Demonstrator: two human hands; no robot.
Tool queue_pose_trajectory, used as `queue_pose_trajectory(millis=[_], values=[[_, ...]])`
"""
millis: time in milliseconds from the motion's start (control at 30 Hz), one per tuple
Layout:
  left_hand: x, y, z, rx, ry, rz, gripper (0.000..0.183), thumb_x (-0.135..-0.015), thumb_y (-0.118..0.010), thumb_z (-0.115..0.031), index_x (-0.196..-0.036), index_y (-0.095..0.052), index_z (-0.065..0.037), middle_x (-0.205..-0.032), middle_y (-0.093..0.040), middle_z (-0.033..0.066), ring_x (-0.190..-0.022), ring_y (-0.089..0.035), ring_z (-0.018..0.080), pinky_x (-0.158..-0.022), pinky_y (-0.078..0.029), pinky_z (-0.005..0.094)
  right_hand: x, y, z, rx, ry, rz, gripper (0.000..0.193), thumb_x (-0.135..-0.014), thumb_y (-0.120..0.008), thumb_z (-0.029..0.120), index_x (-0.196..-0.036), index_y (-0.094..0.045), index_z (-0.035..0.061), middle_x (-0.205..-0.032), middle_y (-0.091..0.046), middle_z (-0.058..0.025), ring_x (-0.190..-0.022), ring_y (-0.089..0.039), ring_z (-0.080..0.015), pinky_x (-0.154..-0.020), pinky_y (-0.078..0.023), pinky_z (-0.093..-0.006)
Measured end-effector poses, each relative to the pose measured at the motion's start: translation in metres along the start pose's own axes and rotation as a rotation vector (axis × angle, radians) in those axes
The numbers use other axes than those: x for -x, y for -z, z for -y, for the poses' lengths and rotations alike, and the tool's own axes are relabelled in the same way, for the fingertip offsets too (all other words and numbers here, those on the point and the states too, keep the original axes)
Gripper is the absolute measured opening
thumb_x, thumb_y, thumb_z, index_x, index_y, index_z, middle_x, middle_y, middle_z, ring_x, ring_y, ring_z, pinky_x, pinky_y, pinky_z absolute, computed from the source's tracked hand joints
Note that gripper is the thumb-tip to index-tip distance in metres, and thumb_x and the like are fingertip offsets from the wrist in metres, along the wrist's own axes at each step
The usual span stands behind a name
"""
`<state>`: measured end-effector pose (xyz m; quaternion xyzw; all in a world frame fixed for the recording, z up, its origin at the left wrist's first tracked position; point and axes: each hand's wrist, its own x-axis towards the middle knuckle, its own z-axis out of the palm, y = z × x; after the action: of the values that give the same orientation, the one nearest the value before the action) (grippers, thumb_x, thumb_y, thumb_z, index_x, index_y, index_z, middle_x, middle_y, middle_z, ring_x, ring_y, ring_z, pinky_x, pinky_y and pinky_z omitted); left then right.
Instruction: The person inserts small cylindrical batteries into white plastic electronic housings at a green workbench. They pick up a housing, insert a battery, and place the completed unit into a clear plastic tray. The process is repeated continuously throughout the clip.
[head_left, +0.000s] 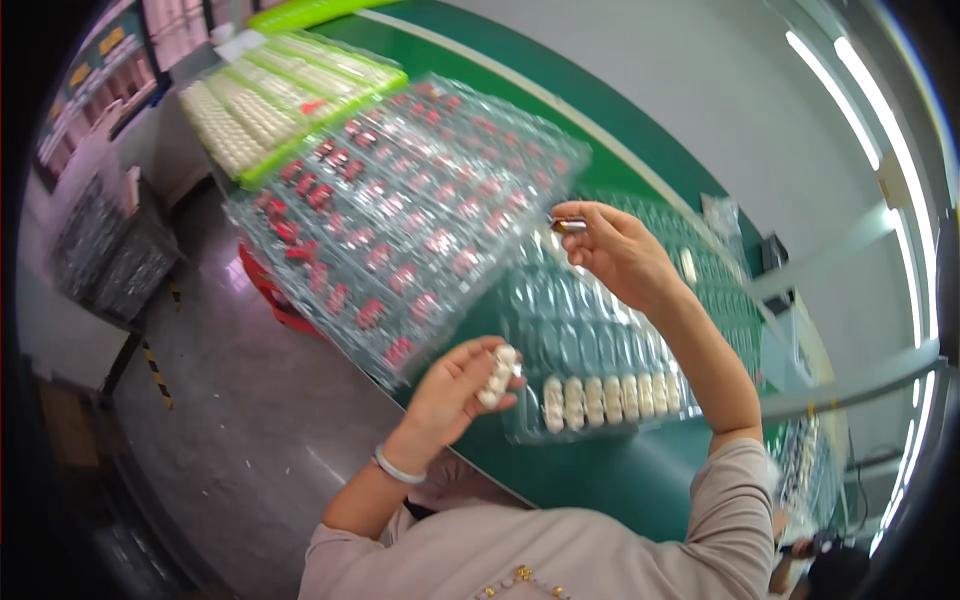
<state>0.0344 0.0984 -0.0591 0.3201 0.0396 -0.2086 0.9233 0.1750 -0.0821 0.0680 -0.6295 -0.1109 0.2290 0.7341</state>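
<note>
A cream-white, lobed, peanut-like piece (497, 377) rests in my left hand (455, 392), held between thumb and fingers above the table's front edge. Farther to the right, my right hand (620, 250) pinches a small shiny piece (568, 225), dark and coppery; its exact kind is too small to make out. Under the right arm lies a clear plastic tray (560, 310) with moulded pockets. A row of similar cream-white pieces (605, 400) fills its near side. Beside it, a clear tray (400, 215) holds many red and silvery pieces.
A bright green crate (300, 125) with rows of cream-white pieces stands at the far left of the green table (590, 475). Below the left table edge sits a red stool (275, 290). Another pocketed tray (690, 230) lies behind my right hand. Stacked clear trays (105, 245) stand on the left.
</note>
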Motion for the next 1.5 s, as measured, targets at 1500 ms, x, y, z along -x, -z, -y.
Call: queue_pose_trajectory(millis=[1500], values=[[-0.003,-0.161,0.169,-0.213,0.897,0.267,0.039,-0.094,-0.048,-0.014,-0.127,-0.04,0.005,-0.118,-0.053,0.0159,-0.108,-0.056,0.0233,-0.092,-0.049,0.0345,0.384,0.026,-0.151,0.377,0.382,-0.94,0.044,-0.067,-0.071,-0.006,-0.109,-0.057,-0.0061,-0.115,-0.05,-0.0169,-0.101,-0.055,-0.023,-0.083,-0.049,-0.032]])
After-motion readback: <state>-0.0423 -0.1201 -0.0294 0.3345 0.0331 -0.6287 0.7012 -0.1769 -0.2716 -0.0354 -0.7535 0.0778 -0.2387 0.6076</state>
